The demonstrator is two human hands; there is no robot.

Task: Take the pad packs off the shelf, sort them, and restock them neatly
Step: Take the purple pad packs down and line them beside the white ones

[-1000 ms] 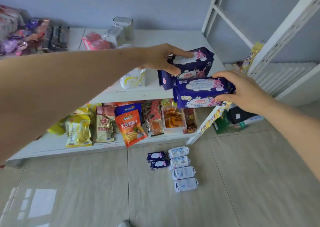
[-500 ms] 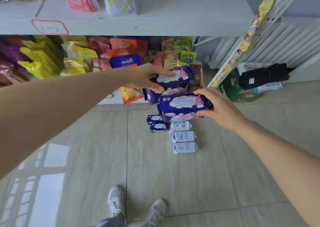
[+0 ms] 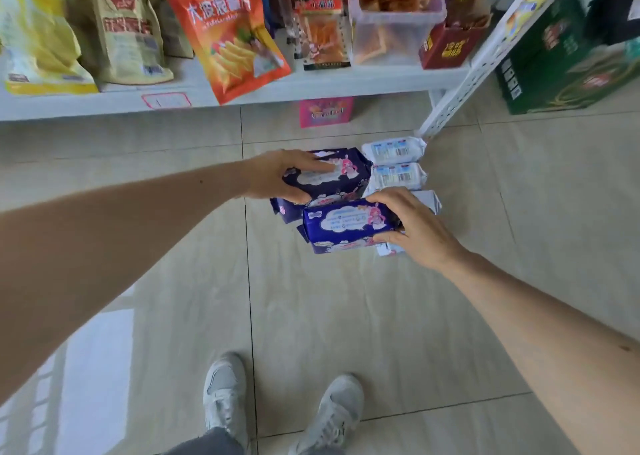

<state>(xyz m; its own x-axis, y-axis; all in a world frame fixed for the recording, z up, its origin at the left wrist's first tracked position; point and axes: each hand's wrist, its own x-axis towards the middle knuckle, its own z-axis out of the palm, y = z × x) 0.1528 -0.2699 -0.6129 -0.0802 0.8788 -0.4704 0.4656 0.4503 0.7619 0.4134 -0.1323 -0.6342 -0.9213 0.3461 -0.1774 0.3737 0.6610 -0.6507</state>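
Now both packs are down near the floor, left hand (image 3: 277, 177) gripping a dark purple pack (image 3: 341, 177), right hand (image 3: 412, 226) clutching a blue-purple pack (image 3: 346, 227) just in front, white packs (image 3: 394, 163) beside.

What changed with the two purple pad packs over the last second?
Both hands carried them from the top shelf down to floor level, beside the white packs. Grips are unchanged: left hand holds the far purple pack, right hand the near purple pack.

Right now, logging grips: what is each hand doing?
Left hand: grips the far purple pack.
Right hand: grips the near purple pack.
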